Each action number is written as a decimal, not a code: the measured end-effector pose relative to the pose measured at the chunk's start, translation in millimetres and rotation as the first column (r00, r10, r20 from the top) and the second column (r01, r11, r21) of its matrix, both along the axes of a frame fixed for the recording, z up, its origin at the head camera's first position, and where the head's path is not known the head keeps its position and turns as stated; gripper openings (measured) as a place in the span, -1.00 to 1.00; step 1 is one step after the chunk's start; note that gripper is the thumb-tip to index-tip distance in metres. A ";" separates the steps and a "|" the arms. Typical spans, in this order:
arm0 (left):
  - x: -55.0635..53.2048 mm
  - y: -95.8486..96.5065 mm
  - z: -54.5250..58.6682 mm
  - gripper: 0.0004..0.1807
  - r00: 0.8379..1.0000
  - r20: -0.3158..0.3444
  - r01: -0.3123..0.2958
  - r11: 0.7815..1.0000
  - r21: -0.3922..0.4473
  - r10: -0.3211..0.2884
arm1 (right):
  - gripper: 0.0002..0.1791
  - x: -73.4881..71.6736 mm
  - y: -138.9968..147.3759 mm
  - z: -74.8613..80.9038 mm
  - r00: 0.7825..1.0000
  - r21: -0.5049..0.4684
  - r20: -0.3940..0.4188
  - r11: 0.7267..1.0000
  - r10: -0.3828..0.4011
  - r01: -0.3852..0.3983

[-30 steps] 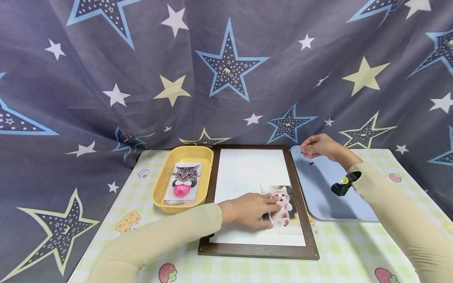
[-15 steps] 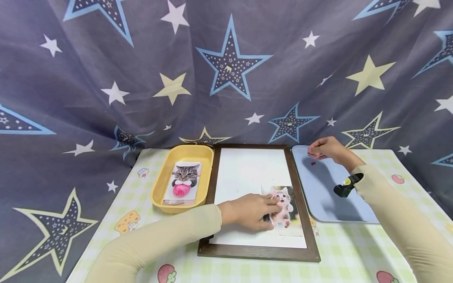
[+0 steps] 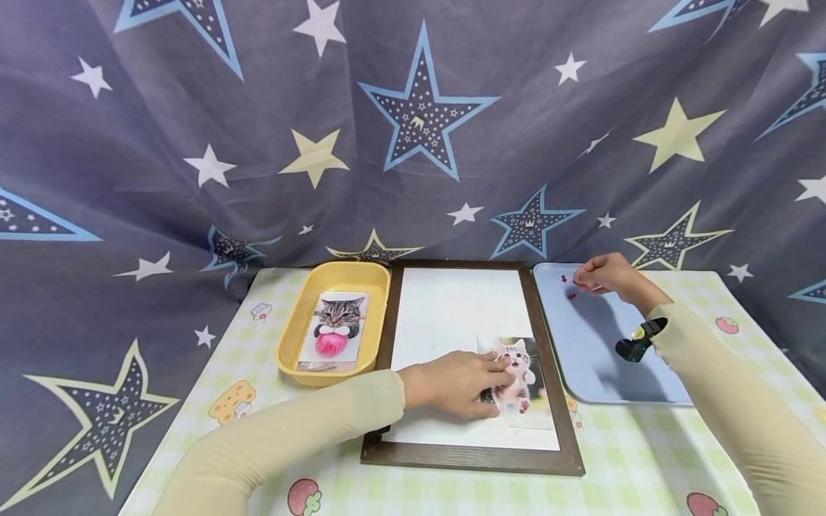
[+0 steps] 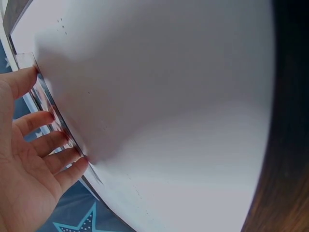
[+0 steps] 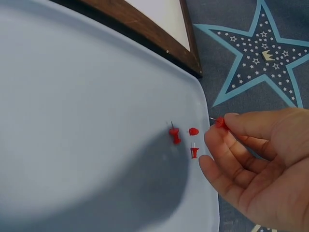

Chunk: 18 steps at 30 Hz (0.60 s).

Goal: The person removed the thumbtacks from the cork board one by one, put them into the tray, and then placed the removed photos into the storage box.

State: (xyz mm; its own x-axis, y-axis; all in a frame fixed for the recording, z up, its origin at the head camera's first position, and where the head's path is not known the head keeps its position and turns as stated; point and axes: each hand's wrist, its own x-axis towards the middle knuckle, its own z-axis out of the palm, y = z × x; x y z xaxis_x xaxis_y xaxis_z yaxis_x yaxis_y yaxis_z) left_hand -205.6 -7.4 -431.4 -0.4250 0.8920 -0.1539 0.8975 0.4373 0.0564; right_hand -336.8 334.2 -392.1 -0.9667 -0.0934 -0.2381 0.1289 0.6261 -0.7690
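Note:
My left hand (image 3: 454,383) rests on a kitten photo (image 3: 516,373), fingers spread over its left side. The photo lies on the white board (image 3: 452,308), at the lower right within its dark wooden frame. In the left wrist view, my left fingertips (image 4: 72,157) touch the photo's edge. Over the far end of the light blue tray (image 3: 600,344), my right hand (image 3: 609,276) pinches a red push pin (image 5: 220,122) between thumb and finger, its needle bare. A few red push pins (image 5: 174,134) lie on the tray beside that hand.
Left of the board stands a yellow basin (image 3: 290,337) holding a photo of a cat with a pink ball (image 3: 333,333). A green checked cloth (image 3: 503,494) covers the table. Behind hangs a star-patterned curtain (image 3: 413,208). A black camera (image 3: 635,347) sits at my right wrist.
My right hand has shifted slightly right and toward me over the tray, uncovering another red push pin. My left hand and the kitten photo stay put.

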 end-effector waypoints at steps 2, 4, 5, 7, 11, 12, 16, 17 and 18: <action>0.5 0.0 0.5 -0.32 1.000 0.004 -0.002 1.000 0.000 0.002 | -0.73 1.5 1.8 -1.3 1.000 0.005 -0.008 1.000 0.006 -0.006; 1.0 0.0 1.1 -0.32 1.000 0.008 -0.004 1.000 0.000 0.004 | -0.72 2.8 3.3 -2.9 1.000 0.007 -0.013 1.000 0.009 -0.009; 1.1 -0.1 1.3 -0.32 1.000 0.009 -0.004 1.000 0.000 0.004 | -0.72 3.0 4.1 -4.2 1.000 0.009 -0.011 1.000 0.010 -0.010; 1.2 -0.1 1.4 -0.32 1.000 0.009 -0.005 1.000 0.001 0.005 | -0.71 3.5 5.8 -6.3 1.000 0.014 -0.010 1.000 0.015 -0.014; 1.0 -0.3 0.8 -0.32 1.000 0.003 -0.003 1.000 0.002 0.003 | -0.71 4.2 7.9 -9.4 1.000 0.028 -0.009 0.999 0.018 -0.018; 1.0 -0.2 0.8 -0.32 1.000 0.001 -0.003 1.000 0.002 0.003 | -0.71 4.3 8.2 -10.1 1.000 0.032 -0.009 0.999 0.017 -0.017; 1.4 -0.2 1.5 -0.32 1.000 -0.004 0.001 1.000 0.000 -0.001 | -0.73 3.9 10.2 -14.3 1.000 0.034 -0.009 0.999 0.002 -0.002; 1.4 -0.2 1.4 -0.33 1.000 -0.005 0.002 1.000 -0.001 -0.002 | -0.75 3.4 11.0 -16.2 1.000 0.028 -0.010 1.000 0.000 0.000; 1.4 -0.2 1.5 -0.33 1.000 -0.005 0.001 1.000 -0.001 -0.001 | -0.77 3.1 11.6 -17.7 1.000 0.022 -0.008 1.000 -0.005 0.005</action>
